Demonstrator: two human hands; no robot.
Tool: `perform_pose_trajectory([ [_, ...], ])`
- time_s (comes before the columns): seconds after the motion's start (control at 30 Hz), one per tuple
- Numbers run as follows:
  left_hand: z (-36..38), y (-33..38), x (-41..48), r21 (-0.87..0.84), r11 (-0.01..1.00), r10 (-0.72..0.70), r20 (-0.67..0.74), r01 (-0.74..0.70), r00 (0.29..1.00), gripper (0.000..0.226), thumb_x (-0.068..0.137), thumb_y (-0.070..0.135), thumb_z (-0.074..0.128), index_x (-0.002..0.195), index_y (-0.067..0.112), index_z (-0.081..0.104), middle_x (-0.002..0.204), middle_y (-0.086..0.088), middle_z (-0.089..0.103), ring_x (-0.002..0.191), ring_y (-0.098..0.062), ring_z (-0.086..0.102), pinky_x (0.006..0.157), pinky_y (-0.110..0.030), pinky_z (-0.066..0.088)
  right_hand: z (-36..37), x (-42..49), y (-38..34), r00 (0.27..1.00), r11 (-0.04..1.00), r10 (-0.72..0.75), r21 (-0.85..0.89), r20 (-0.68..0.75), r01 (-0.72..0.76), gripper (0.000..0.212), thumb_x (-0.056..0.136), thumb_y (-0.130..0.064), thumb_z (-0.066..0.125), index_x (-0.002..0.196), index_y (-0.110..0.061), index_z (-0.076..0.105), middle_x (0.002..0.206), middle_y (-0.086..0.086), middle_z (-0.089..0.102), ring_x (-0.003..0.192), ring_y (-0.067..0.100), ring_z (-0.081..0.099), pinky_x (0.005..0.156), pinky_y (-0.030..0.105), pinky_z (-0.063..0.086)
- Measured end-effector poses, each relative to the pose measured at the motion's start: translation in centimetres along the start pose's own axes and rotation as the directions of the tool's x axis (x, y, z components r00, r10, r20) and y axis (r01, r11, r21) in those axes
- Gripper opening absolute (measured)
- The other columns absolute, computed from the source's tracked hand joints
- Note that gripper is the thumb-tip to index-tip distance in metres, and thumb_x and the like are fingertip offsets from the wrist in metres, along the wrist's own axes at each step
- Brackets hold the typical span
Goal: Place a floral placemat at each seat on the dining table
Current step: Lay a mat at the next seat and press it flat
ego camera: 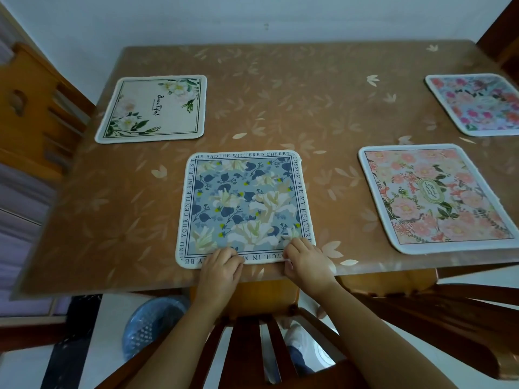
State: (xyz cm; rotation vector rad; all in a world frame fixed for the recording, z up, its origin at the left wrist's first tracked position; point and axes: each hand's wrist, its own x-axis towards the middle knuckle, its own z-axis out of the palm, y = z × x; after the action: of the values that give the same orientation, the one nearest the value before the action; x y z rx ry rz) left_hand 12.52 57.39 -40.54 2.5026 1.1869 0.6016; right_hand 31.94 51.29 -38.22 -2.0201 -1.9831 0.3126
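Observation:
A blue floral placemat [244, 203] with lettering round its border lies flat near the table's front edge. My left hand [219, 272] and my right hand [306, 263] both pinch its near edge, fingers on top and thumbs below. A white placemat [153, 109] with green leaves lies at the far left. A pink floral placemat [438, 197] lies at the near right. Another pink and blue placemat [477, 103] lies at the far right, partly cut off by the frame.
The dining table [280, 102] has a brown leaf-patterned cover. A wooden chair [266, 341] stands right below my arms, another chair [31, 108] at the left side, a third at the lower right. A blue basket [151, 324] sits on the floor.

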Motion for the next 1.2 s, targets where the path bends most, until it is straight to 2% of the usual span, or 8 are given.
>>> perform_pose_trajectory([
  [0.1, 0.0, 0.2, 0.0, 0.001, 1.000, -0.013, 0.004, 0.013, 1.000, 0.008, 0.070, 0.003, 0.072, 0.075, 0.006, 0.066, 0.074, -0.006, 0.062, 0.076, -0.018, 0.053, 0.064, -0.035, 0.048, -0.2, 0.1, 0.0, 0.998, 0.997, 0.045, 0.055, 0.034, -0.046, 0.018, 0.065, 0.002, 0.067, 0.082, 0.002, 0.061, 0.083, 0.019, 0.064, 0.081, 0.034, 0.061, 0.065, 0.043, 0.054],
  [0.33, 0.2, 0.9, 0.4, -0.005, 1.000, -0.029, 0.064, 0.030, 0.998, 0.018, 0.066, -0.007, 0.074, 0.076, 0.006, 0.065, 0.075, -0.007, 0.061, 0.071, -0.027, 0.059, 0.062, -0.039, 0.049, 0.0, 0.1, 0.8, 0.985, 0.990, 0.119, 0.057, 0.127, -0.127, 0.021, 0.078, -0.007, 0.052, 0.097, 0.000, 0.056, 0.105, 0.017, 0.057, 0.102, 0.030, 0.050, 0.083, 0.042, 0.045],
  [0.6, 1.2, 2.0, 0.8, 0.010, 1.000, -0.022, 0.087, 0.021, 0.996, 0.006, 0.080, 0.003, 0.058, 0.078, 0.007, 0.062, 0.077, -0.007, 0.059, 0.074, -0.026, 0.056, 0.067, -0.039, 0.049, -0.5, -0.4, 1.6, 0.977, 0.984, 0.162, 0.048, 0.139, -0.170, 0.018, 0.079, -0.009, 0.052, 0.095, -0.002, 0.056, 0.104, 0.014, 0.056, 0.102, 0.029, 0.049, 0.080, 0.041, 0.044],
  [0.83, 1.2, 2.3, 0.8, 0.032, 0.996, -0.088, 0.136, 0.084, 0.987, 0.014, 0.075, -0.005, 0.065, 0.078, 0.008, 0.061, 0.079, -0.007, 0.058, 0.076, -0.026, 0.055, 0.066, -0.040, 0.045, -0.5, -0.8, 1.9, 0.973, 0.984, 0.166, 0.040, 0.158, -0.174, 0.017, 0.082, -0.011, 0.049, 0.097, -0.006, 0.055, 0.108, 0.010, 0.054, 0.102, 0.027, 0.047, 0.081, 0.038, 0.043],
  [1.03, 1.4, 2.0, 0.9, -0.034, 0.981, -0.187, 0.116, 0.193, 0.975, 0.013, 0.077, 0.016, 0.069, 0.088, 0.012, 0.062, 0.096, -0.005, 0.056, 0.096, -0.027, 0.051, 0.083, -0.041, 0.041, -0.1, -1.2, 2.1, 0.987, 0.987, 0.142, 0.063, 0.076, -0.147, 0.020, 0.081, -0.016, 0.055, 0.099, -0.007, 0.057, 0.108, 0.012, 0.054, 0.102, 0.029, 0.048, 0.082, 0.043, 0.047],
  [1.1, 1.8, 1.5, 1.0, 0.033, 0.972, -0.234, 0.184, 0.232, 0.955, 0.038, 0.083, 0.032, 0.062, 0.117, 0.018, 0.055, 0.131, -0.006, 0.045, 0.126, -0.033, 0.034, 0.102, -0.049, 0.027, 0.4, -1.1, 2.3, 0.986, 0.987, 0.149, 0.050, 0.068, -0.153, 0.032, 0.084, -0.024, 0.056, 0.115, -0.012, 0.053, 0.125, 0.013, 0.049, 0.118, 0.032, 0.041, 0.095, 0.047, 0.042],
  [1.13, 2.2, 1.2, 1.1, 0.095, 0.970, -0.243, 0.265, 0.225, 0.933, 0.053, 0.087, 0.042, 0.052, 0.135, 0.024, 0.038, 0.149, -0.005, 0.023, 0.138, -0.030, 0.011, 0.109, -0.052, 0.012, 0.9, -1.0, 2.3, 0.985, 0.988, 0.145, 0.040, 0.098, -0.149, 0.039, 0.087, -0.028, 0.053, 0.124, -0.016, 0.048, 0.138, 0.014, 0.041, 0.130, 0.033, 0.031, 0.105, 0.049, 0.033],
  [1.2, 2.9, 0.6, 1.6, 0.211, 0.965, -0.227, 0.378, 0.155, 0.897, 0.064, 0.089, 0.057, 0.029, 0.140, 0.037, -0.006, 0.150, 0.002, -0.021, 0.135, -0.021, -0.028, 0.108, -0.051, -0.010, 1.9, -0.6, 2.1, 0.974, 0.990, 0.137, -0.007, 0.181, -0.138, 0.052, 0.092, -0.043, 0.039, 0.139, -0.026, 0.026, 0.154, 0.006, 0.012, 0.141, 0.029, -0.002, 0.114, 0.052, 0.007],
])
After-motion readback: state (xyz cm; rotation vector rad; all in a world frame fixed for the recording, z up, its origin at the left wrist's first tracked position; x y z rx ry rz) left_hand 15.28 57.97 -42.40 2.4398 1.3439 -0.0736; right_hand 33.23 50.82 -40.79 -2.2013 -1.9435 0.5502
